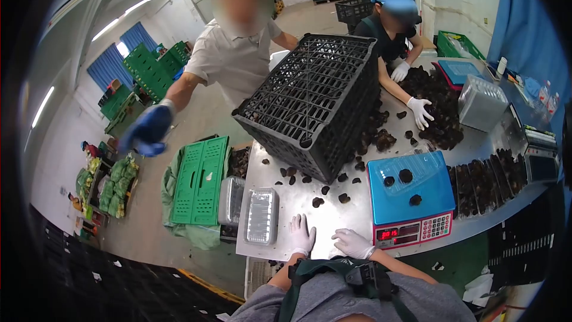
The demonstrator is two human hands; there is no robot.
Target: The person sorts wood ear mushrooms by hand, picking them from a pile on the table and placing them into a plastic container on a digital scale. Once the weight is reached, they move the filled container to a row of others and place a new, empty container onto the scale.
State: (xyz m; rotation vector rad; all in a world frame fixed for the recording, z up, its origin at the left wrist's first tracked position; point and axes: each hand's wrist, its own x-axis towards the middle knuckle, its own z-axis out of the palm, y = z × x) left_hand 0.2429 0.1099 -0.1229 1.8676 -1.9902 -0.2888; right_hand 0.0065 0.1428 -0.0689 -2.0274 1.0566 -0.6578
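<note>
My left hand point(302, 235), in a white glove, lies flat on the metal table point(325, 217) with its fingers spread, beside a clear plastic box point(261, 216). My right hand point(353, 243), also gloved, rests at the table's near edge with fingers loosely bent and nothing visible in it. Just right of it stands a digital scale point(411, 194) with a blue pan and lit red digits. A clear plastic tray point(424, 170) is on the pan, with a few dark pieces that look like wood ear mushrooms point(406, 176). More lie scattered beyond my hands.
A person point(238, 53) stands by a tilted black crate point(310, 101) on the table. Another person point(393, 30) has gloved hands at a mushroom pile point(438, 107). Filled trays point(488, 182) sit right; stacked clear boxes point(482, 102) stand behind. A green crate point(199, 182) is left.
</note>
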